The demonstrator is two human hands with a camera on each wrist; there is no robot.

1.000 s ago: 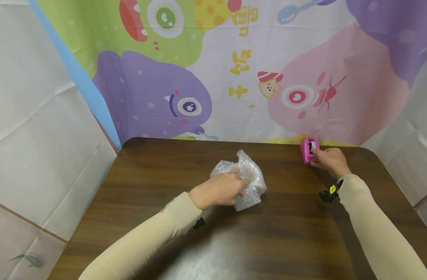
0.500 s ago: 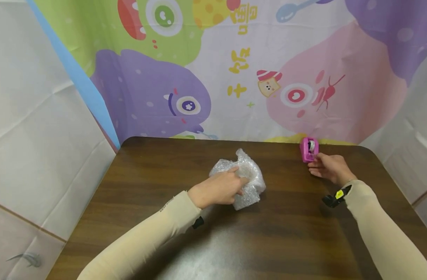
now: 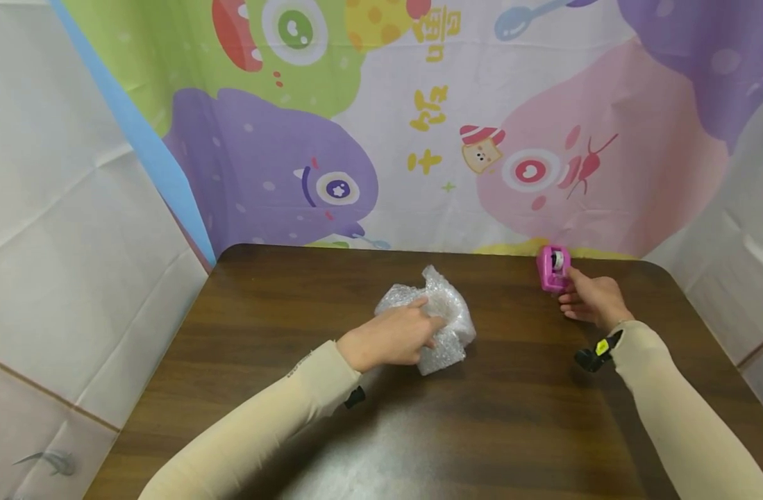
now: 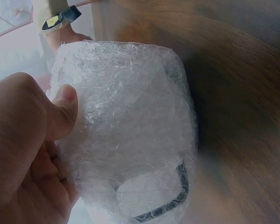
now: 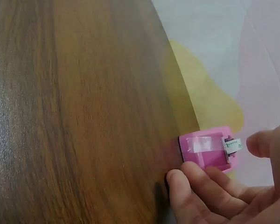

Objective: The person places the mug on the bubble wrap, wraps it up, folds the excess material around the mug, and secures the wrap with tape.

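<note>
A bundle of clear bubble wrap (image 3: 454, 314) lies near the middle of the table. My left hand (image 3: 390, 337) grips its near side, index finger stretched over the top. In the left wrist view the thumb presses on the bubble wrap (image 4: 126, 107), and a black curved edge shows through the layers; the wrapped thing itself is mostly hidden. By the back edge stands a pink tape dispenser (image 3: 552, 272). My right hand (image 3: 596, 298) is beside it, fingertips at its near side. In the right wrist view the thumb is apart from the dispenser (image 5: 209, 161), where a strip of clear tape (image 5: 200, 144) shows.
The brown wooden table (image 3: 281, 292) has rounded back corners. A printed cartoon curtain (image 3: 418, 215) hangs right behind its back edge. Pale panels (image 3: 50, 208) flank the table on both sides.
My right hand, whose thumb was on the dispenser's roll, has drawn back toward me, then shifted slightly right. The left hand and the bubble wrap have stayed in place.
</note>
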